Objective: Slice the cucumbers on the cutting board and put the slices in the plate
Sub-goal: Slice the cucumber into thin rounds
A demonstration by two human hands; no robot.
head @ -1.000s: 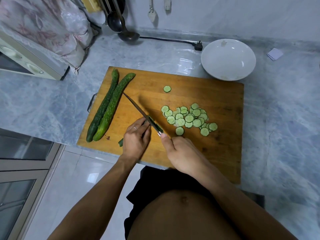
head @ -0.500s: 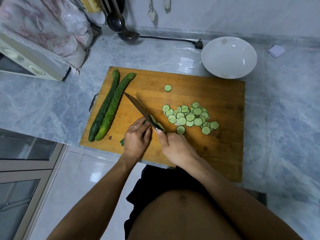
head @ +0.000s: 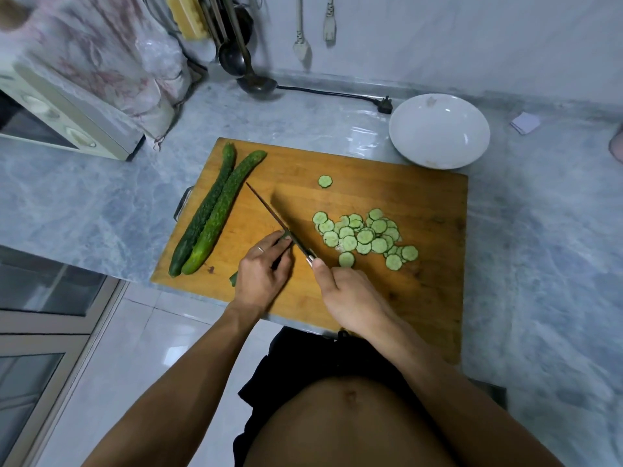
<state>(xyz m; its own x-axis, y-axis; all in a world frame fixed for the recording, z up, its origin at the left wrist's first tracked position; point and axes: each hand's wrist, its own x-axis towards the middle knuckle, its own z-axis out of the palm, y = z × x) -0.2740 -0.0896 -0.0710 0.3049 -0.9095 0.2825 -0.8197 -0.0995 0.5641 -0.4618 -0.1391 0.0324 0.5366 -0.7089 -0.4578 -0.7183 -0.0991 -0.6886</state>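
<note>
Evidently a grey marble counter bears the board; right hand grips knife, left hand probably pins cucumber.

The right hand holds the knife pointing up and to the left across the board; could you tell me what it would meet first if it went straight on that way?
Probably the paler cucumber: the knife tip in the right hand aims at it, across bare board.
</note>
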